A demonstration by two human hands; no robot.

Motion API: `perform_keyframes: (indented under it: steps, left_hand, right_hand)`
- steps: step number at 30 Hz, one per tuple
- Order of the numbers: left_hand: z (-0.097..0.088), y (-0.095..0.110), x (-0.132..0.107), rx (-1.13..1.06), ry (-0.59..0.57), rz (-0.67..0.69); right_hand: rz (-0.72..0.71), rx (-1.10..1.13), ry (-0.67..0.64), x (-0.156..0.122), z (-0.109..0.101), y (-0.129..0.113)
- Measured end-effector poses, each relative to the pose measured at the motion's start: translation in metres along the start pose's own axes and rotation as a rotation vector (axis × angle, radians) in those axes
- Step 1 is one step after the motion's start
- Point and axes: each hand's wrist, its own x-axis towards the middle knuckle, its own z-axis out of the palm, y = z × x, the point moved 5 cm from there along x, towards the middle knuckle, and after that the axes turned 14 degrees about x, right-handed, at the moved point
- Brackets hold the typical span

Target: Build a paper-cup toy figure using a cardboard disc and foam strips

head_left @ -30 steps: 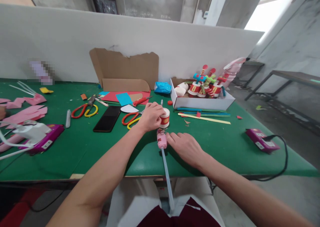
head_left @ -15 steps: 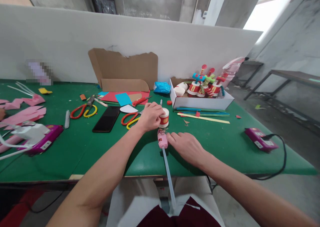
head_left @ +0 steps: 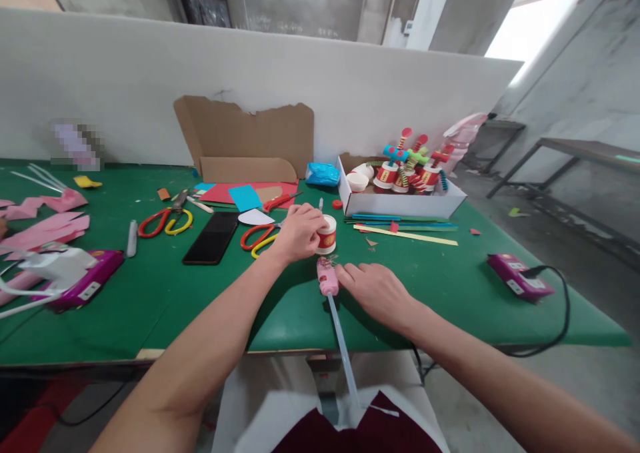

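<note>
Cup (head_left: 329, 234): white with a red band, standing upright on the green table (head_left: 150, 293), near the front middle, just beyond the glue gun (head_left: 325, 276).
Left hand (head_left: 299, 232): wrapping its fingers round the cup from the left and gripping it.
Right hand (head_left: 376, 292): lying palm down on the table, fingers loose and spread, grasping nothing. Its fingertips are sitting just beside the glue gun; whether they are touching it cannot be told.
Glue gun: pink, lying on the table between the two hands, its nose pointing toward the cup.
Glue stick (head_left: 345, 353): clear, sticking out of the gun's back and reaching past the table edge toward the person.
Scissors (head_left: 257, 238): red and yellow handles, lying just left of the left hand.
Phone (head_left: 211, 237): dark, lying flat to the left of the scissors.
Box (head_left: 400, 204): white, sitting behind and right of the cup, holding decorated cups.
Strips (head_left: 405, 234): thin paper lengths lying in front of the box.
Cardboard (head_left: 245, 136): leaning against the white wall at the back.
</note>
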Motion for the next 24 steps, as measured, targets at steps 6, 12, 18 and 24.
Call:
perform_keyframes:
  steps: [6,12,18,24]
  left_hand:
    - [0.000,0.000,0.000,0.004,0.013,0.000]
    - [-0.001,0.001,0.000,0.007,0.011,-0.001]
    - [-0.001,0.001,0.000,0.013,0.020,0.005]
    - [-0.001,0.001,0.000,0.015,0.020,0.005]
  right_hand:
    - [0.016,0.017,-0.040,-0.002,-0.002,0.004]
    - [0.031,0.019,-0.070,-0.004,-0.001,0.005]
    - [0.024,0.017,-0.048,-0.006,0.001,0.007]
    - [0.022,0.022,-0.019,-0.009,0.002,0.012]
